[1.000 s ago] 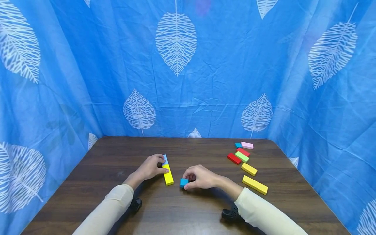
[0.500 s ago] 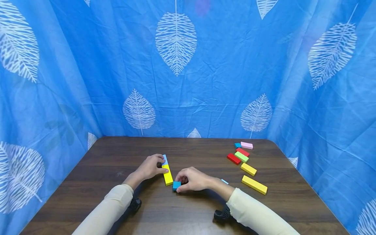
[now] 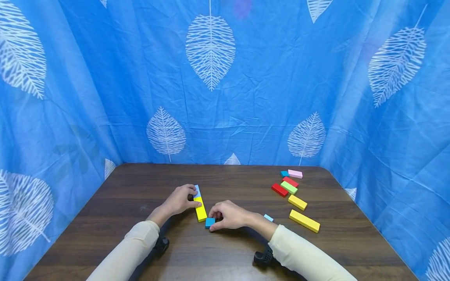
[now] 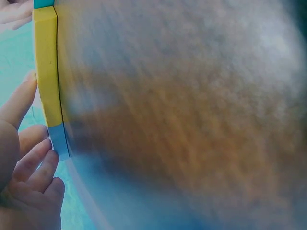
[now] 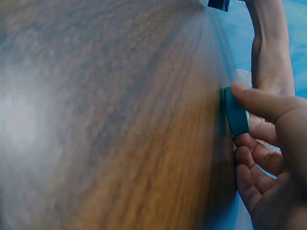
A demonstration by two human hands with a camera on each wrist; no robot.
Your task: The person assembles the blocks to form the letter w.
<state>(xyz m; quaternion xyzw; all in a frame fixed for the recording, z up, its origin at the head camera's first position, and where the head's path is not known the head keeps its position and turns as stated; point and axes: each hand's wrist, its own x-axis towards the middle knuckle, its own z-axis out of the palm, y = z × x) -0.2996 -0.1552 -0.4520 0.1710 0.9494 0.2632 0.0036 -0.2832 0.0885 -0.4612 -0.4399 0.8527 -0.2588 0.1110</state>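
A yellow block [image 3: 201,214] and a light blue block [image 3: 197,188] lie end to end on the table, the light blue one at the far end. My left hand [image 3: 178,201] rests on this row from the left, thumb across the yellow block and fingers on the light blue one. At the row's near end, my right hand [image 3: 230,215] pinches a small blue block [image 3: 209,223] between thumb and index finger. In the left wrist view, that teal-looking block [image 4: 43,3] shows right at the yellow block's end. The right hand's other fingers curl close to the tabletop [image 5: 144,143].
Right of the hands lie a long yellow block [image 3: 304,221], a shorter yellow one [image 3: 297,202], two red blocks [image 3: 279,190], a green one [image 3: 289,188], a blue one [image 3: 284,173] and a pink one [image 3: 295,174]. A pale blue block [image 3: 268,217] peeks out behind the right wrist.
My right hand has moved left with the blue block, bringing it up to the near end of the yellow block. The pale blue block behind the right wrist has come into sight. The left hand stays put.
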